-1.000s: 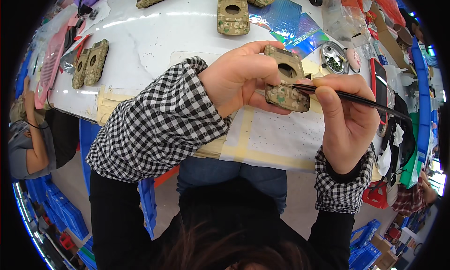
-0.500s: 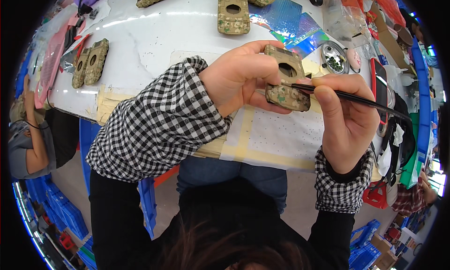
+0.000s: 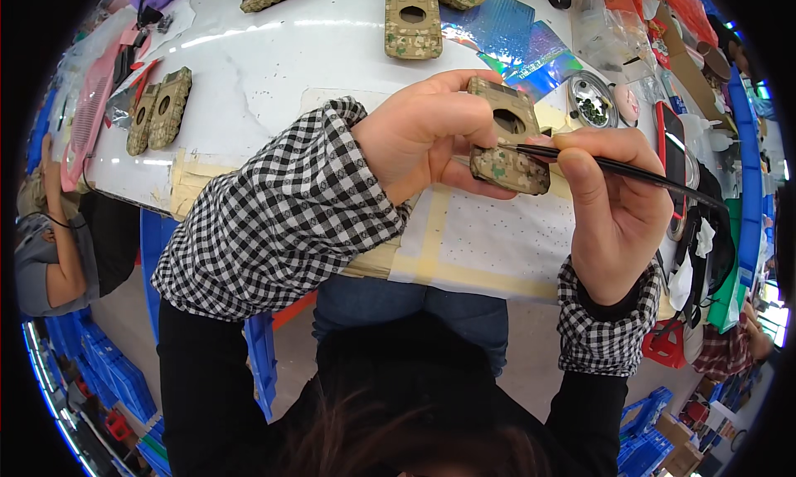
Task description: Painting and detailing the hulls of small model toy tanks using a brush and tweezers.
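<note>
My left hand (image 3: pixel 427 129) grips a camouflage-patterned model tank hull (image 3: pixel 512 169) by its left side, with the round opening in its top turned up toward me. Held like a pen in my right hand (image 3: pixel 618 208) is a pair of black tweezers (image 3: pixel 634 172). Their tips meet the hull's top just below the round hole, close to my left fingertips. Whether anything tiny sits between the tips is too small to tell. Under both hands lies a white sheet (image 3: pixel 485 237) with small dark specks, edged by yellowish tape.
Another camouflage hull (image 3: pixel 413 29) stands beyond my hands, with more at the far edge; a pair of hulls (image 3: pixel 162 112) lies at left. A round clear dish (image 3: pixel 592 100) of dark green bits and a red-edged phone (image 3: pixel 670 145) are at right. A person (image 3: pixel 58 253) sits at left.
The hull, both hands and the tweezers stay almost in place. The tweezers' tips shift only very slightly on the hull.
</note>
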